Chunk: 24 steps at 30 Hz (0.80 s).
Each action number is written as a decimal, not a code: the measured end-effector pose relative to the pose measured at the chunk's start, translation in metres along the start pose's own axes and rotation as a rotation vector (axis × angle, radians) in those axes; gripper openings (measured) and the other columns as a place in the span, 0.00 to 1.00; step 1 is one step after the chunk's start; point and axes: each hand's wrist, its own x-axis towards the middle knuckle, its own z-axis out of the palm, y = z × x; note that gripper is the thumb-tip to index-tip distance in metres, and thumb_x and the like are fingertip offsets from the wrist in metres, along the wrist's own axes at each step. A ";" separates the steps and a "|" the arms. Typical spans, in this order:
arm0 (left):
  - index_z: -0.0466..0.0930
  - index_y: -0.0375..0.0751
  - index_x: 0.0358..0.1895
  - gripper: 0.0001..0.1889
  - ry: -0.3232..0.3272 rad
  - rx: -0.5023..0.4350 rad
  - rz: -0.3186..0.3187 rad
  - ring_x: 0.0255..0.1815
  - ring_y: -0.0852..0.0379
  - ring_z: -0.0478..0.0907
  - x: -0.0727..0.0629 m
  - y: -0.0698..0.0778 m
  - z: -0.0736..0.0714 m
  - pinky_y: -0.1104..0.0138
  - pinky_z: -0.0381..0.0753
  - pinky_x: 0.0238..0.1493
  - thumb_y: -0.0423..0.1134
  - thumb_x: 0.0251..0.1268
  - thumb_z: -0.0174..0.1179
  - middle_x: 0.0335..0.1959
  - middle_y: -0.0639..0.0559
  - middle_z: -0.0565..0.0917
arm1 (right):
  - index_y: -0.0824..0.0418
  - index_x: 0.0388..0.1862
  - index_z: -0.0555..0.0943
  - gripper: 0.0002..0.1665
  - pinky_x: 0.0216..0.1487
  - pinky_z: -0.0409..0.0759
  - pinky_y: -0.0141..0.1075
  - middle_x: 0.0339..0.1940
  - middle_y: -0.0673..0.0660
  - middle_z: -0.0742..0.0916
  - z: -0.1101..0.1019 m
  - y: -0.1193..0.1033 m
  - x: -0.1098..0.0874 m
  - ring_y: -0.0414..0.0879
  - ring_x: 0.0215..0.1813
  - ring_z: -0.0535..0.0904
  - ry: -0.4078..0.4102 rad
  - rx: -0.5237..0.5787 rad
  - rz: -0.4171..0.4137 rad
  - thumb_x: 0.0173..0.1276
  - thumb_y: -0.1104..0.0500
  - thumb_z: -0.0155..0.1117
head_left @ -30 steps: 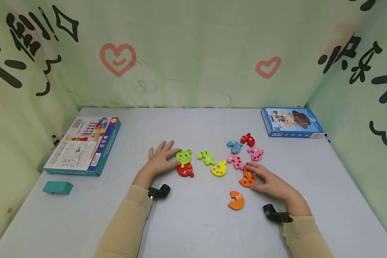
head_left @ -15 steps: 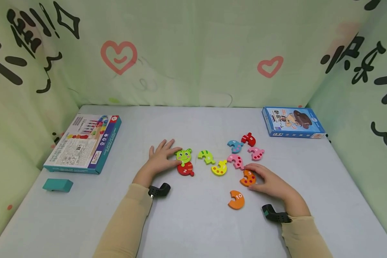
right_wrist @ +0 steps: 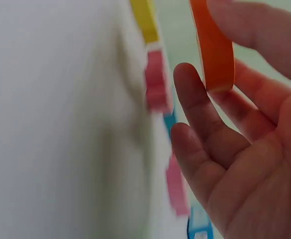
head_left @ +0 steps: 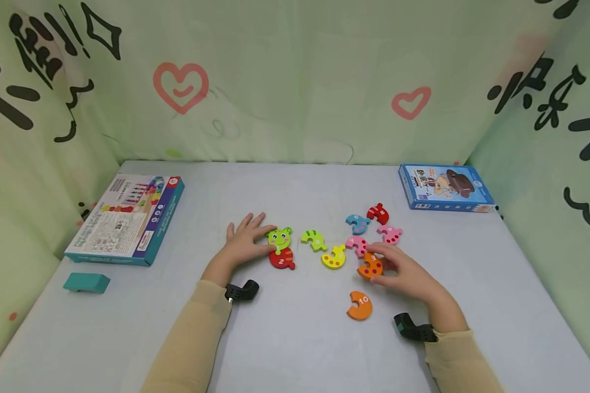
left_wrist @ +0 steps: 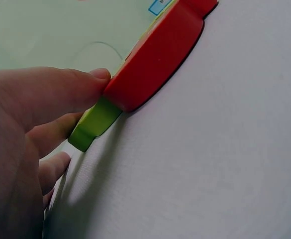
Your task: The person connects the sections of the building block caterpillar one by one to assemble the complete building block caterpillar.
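In the head view my left hand [head_left: 246, 240] holds a green caterpillar-head puzzle piece [head_left: 279, 238] between thumb and index finger, the other fingers spread. Fitted against that head is a red puzzle piece numbered 2 [head_left: 281, 259]; the left thumb tip lies right at their joint in the left wrist view. My right hand [head_left: 404, 271] pinches an orange spotted puzzle piece numbered 3 [head_left: 370, 267]. In the right wrist view this orange piece [right_wrist: 216, 55] is raised off the table, with the thumb on its near face and the lower fingers loosely curled.
Between the hands lie a green striped piece [head_left: 314, 240] and a yellow one [head_left: 334, 257]. Pink [head_left: 357, 245], blue [head_left: 357, 224] and red [head_left: 378, 213] pieces cluster beyond the right hand; orange 10 [head_left: 360, 306] lies nearer. Boxes stand left [head_left: 128, 218] and right [head_left: 444, 187], a teal block [head_left: 87, 283] front left.
My right hand has lifted the orange 3 piece and moved it slightly left and away from me, beside the pink piece. The left hand stays in place on the green head.
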 end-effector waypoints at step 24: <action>0.68 0.59 0.62 0.29 0.011 -0.009 0.009 0.74 0.47 0.38 0.001 -0.004 0.002 0.39 0.28 0.65 0.58 0.54 0.54 0.73 0.53 0.51 | 0.56 0.61 0.70 0.33 0.56 0.74 0.43 0.65 0.54 0.68 0.069 -0.084 0.059 0.50 0.55 0.72 -0.046 0.105 -0.077 0.56 0.56 0.67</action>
